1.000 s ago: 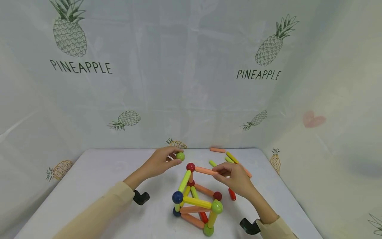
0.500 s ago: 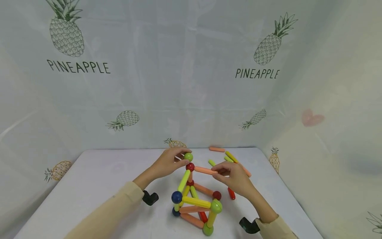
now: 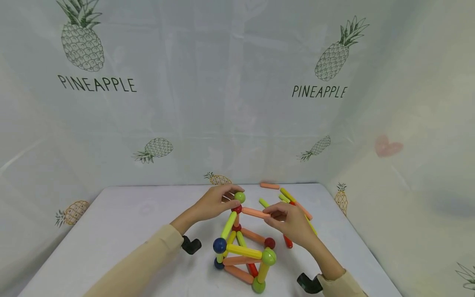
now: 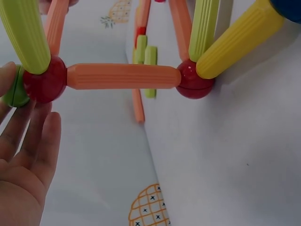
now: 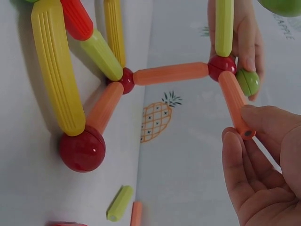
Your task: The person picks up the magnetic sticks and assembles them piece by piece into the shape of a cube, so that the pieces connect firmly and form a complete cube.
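1. The left hand [image 3: 217, 202] is pinching a green ball [image 3: 239, 197] between thumb and fingers, and the wrist views are showing that ball touching the top red ball [image 4: 45, 82].
2. The right hand [image 3: 291, 222] is pinching an orange stick [image 3: 253, 212] near its free end, the other end meeting that same red ball.
3. Both pieces are sitting at the far upper corner of a frame [image 3: 245, 251] of sticks and balls, which is standing on the white table [image 3: 148, 222].
4. An upright stick [image 4: 124, 76] is supporting this corner, while the lower red ball [image 5: 82, 151] nearer the right hand is carrying no upright.
5. The step in hand appears to be adding to the upper level, the right hand steadying the stick while the left is bringing in the ball. Whether the ball is joining the red one or only brushing it, I cannot tell.
6. If the ball is meant for the stick's bare end, the next move is calling for carrying it along to that tip, with the right fingers making room and the stick staying level.
7. Loose sticks [image 3: 288, 195] are lying beyond the right hand.
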A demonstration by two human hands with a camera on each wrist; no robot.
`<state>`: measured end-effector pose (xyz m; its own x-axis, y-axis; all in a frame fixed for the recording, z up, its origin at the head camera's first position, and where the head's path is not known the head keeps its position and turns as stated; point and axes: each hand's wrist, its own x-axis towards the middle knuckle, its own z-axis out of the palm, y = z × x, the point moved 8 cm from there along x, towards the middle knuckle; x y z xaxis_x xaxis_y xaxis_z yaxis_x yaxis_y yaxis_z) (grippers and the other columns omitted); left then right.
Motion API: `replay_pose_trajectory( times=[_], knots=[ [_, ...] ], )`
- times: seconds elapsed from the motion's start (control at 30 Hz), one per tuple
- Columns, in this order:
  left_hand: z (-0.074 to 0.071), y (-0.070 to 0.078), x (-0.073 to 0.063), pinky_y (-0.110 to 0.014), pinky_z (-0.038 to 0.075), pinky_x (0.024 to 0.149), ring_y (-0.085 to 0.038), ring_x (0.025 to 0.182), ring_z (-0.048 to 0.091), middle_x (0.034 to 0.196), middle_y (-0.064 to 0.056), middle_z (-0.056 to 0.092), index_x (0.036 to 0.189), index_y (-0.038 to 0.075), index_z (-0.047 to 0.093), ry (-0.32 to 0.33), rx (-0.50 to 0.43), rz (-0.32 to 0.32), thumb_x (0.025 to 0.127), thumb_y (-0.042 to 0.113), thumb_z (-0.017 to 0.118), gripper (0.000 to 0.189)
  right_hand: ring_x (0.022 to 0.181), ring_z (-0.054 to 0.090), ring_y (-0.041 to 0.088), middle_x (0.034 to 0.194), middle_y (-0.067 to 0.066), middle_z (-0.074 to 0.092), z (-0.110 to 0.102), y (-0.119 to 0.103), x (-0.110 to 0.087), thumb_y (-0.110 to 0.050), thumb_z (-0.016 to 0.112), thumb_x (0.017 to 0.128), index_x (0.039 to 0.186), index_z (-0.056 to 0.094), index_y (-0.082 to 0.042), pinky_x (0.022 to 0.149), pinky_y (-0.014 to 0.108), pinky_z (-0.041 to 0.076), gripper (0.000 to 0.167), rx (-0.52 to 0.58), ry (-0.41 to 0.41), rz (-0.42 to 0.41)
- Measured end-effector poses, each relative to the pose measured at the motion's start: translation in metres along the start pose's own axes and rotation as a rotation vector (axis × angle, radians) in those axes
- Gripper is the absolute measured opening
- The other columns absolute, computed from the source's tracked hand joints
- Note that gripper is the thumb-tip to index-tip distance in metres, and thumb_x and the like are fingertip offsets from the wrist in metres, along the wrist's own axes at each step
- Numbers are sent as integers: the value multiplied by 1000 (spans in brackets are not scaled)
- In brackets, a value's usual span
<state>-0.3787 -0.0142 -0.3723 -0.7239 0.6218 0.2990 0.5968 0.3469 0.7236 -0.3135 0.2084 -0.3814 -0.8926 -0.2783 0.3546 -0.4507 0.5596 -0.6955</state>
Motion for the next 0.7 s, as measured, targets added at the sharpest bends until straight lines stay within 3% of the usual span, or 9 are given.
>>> replay_pose_trajectory(
  times=[0.27,0.4,0.57,0.7],
  knots=[
    [8,3,5,-27,56,102,-7,117,68,126,10,69,142,21,63,-34,-19,5,104,23,72,39,87,72,10,103,-3,76,1,3,-2,-11,87,90,111,79,-16,80,22,61,23,22,5,35],
    [9,2,5,-29,56,101,-12,117,69,124,10,70,142,21,63,-33,-28,5,104,24,72,39,86,72,12,102,-1,75,2,8,-4,-12,87,90,111,79,-16,80,22,61,23,64,18,86],
    [10,2,5,-29,57,100,-14,116,69,122,10,70,142,21,64,-32,-36,3,104,25,72,39,87,72,17,102,5,75,12,22,-11,-12,86,90,115,77,-12,80,22,61,26,216,51,209],
    [10,1,5,-28,56,100,-9,115,68,123,12,70,142,22,64,-33,-23,4,103,25,73,40,90,68,21,103,9,73,23,32,-18,-11,86,90,116,77,-9,79,23,59,28,398,142,322]
  ],
)
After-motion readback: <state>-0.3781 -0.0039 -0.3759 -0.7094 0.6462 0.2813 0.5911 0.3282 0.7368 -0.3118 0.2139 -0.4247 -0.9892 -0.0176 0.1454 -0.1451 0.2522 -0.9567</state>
